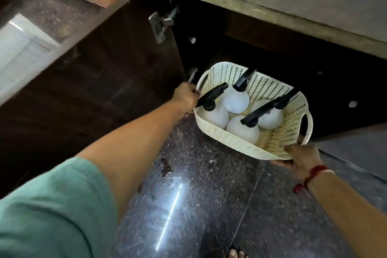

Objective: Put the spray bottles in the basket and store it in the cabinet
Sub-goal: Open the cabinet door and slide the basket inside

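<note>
A cream perforated basket [234, 142] hangs tilted at the mouth of the open dark cabinet [272, 48], just above the floor. Inside it stand several white spray bottles [243, 130] with black trigger heads [211, 95]. My left hand [185, 96] grips the basket's left handle and rim. Gripping the near right corner, below the right handle [306, 125], is my right hand [301, 157]. The basket's far edge reaches into the cabinet's shadow.
The dark cabinet door [94, 81] stands swung open to the left, with metal hinges [160, 25] on its inner side. A stone counter slab [272, 0] overhangs the cabinet. Polished speckled granite floor [199, 205] lies below, and my toes [237, 254] show at the bottom edge.
</note>
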{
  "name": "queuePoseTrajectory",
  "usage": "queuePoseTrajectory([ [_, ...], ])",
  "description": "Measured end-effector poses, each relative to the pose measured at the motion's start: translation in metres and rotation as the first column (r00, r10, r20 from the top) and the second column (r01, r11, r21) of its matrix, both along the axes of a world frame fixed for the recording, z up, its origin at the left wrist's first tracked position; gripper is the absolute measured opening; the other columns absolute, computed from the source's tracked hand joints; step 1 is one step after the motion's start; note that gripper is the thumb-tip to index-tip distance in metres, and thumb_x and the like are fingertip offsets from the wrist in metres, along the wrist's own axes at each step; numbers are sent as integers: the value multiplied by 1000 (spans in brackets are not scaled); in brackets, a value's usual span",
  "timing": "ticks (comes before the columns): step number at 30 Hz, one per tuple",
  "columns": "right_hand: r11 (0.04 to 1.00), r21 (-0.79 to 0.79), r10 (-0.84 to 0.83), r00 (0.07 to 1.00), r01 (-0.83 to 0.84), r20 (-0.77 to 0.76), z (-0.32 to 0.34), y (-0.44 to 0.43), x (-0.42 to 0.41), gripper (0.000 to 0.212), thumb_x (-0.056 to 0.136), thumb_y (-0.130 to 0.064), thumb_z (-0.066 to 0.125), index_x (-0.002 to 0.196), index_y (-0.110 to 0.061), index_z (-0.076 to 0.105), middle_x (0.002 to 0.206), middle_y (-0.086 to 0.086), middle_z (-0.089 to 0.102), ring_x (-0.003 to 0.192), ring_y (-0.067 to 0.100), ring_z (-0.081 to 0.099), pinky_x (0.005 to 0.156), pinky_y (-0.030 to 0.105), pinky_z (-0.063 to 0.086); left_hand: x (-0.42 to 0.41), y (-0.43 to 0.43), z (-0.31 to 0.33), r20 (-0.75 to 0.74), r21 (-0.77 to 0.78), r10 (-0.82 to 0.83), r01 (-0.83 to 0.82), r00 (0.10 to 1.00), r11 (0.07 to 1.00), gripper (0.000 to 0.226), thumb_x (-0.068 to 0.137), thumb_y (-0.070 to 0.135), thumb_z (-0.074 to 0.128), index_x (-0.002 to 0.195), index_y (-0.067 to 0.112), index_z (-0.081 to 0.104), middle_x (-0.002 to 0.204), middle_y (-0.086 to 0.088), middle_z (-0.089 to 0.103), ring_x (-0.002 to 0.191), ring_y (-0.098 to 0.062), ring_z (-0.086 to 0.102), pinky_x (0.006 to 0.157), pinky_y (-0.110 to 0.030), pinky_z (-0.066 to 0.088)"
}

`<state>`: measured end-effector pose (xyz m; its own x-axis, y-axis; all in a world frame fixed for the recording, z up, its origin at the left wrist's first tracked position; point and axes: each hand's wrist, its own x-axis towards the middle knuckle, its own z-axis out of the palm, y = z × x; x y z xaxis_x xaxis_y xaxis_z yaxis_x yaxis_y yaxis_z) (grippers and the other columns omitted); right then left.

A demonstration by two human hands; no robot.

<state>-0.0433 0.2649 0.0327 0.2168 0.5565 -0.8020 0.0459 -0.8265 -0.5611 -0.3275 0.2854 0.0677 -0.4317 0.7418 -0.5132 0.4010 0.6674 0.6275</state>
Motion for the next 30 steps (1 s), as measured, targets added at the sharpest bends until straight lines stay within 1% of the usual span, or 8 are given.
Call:
queuePoseTrajectory([
  [4, 999, 39, 0, 1000, 0, 6, -14, 16, -3, 30, 90, 11, 43, 111, -5, 56, 102, 20, 62, 74, 31, 63, 38, 37, 55, -2, 16, -12, 51, -36, 47, -45, 998, 998, 25, 98, 11, 47, 113, 4, 65, 98, -22, 63, 94, -40, 66, 70, -42, 55],
  [12, 997, 69, -21, 999, 18, 38, -28, 37, -6, 23, 92, 8, 43, 104, -6, 56, 101, 19, 63, 82, 36, 64, 46, 42, 58, -9, 41, -26, 136, -18, 87, -86, 987, 996, 20, 97, 12, 49, 104, 11, 67, 102, -20, 65, 82, -31, 65, 59, -36, 56],
  [16, 995, 86, -44, 999, 42, 21, -32, 52, -6, 25, 91, 10, 42, 106, -5, 55, 107, 19, 61, 86, 36, 61, 67, 47, 53, -10, 55, -32, 149, -4, 97, -97, 984, 995, 21, 97, 13, 50, 109, 8, 66, 111, -17, 66, 98, -32, 66, 82, -46, 58],
  [18, 995, 89, -45, 999, 42, 29, -34, 62, -5, 25, 91, 9, 43, 108, -3, 55, 107, 18, 61, 85, 34, 61, 63, 45, 53, -9, 65, -32, 165, 5, 98, -100, 981, 995, 19, 97, 11, 49, 109, 9, 65, 108, -14, 65, 98, -29, 65, 84, -46, 57],
  [22, 997, 78, -22, 999, 18, 48, -34, 89, -8, 29, 92, 6, 42, 115, -7, 54, 110, 14, 60, 88, 32, 62, 41, 38, 56, -6, 88, -32, 166, 37, 116, -124, 979, 992, 12, 97, 15, 51, 99, 14, 62, 101, -10, 64, 95, -27, 66, 82, -44, 58],
  [23, 997, 79, -14, 999, 11, 45, -33, 97, -8, 31, 93, 4, 42, 119, -8, 54, 111, 13, 60, 92, 33, 61, 43, 38, 56, -5, 94, -33, 162, 47, 117, -127, 980, 991, 11, 97, 16, 51, 98, 15, 62, 100, -11, 64, 94, -26, 66, 82, -44, 58],
  [26, 994, 93, 53, 999, -52, 1, -25, 119, -11, 27, 97, -2, 40, 119, -11, 52, 110, 11, 57, 96, 29, 57, 69, 44, 53, -2, 114, -33, 168, 67, 116, -129, 979, 989, 16, 97, 14, 50, 106, 13, 63, 101, -10, 65, 90, -24, 66, 79, -40, 59],
  [30, 991, 105, 88, 996, -85, -21, -19, 144, -14, 26, 97, -2, 38, 118, -10, 49, 114, 14, 56, 114, 34, 54, 80, 50, 47, 5, 141, -28, 139, 96, 116, -130, 983, 987, 21, 97, 13, 50, 113, 8, 62, 111, -16, 66, 96, -29, 68, 79, -43, 58],
])
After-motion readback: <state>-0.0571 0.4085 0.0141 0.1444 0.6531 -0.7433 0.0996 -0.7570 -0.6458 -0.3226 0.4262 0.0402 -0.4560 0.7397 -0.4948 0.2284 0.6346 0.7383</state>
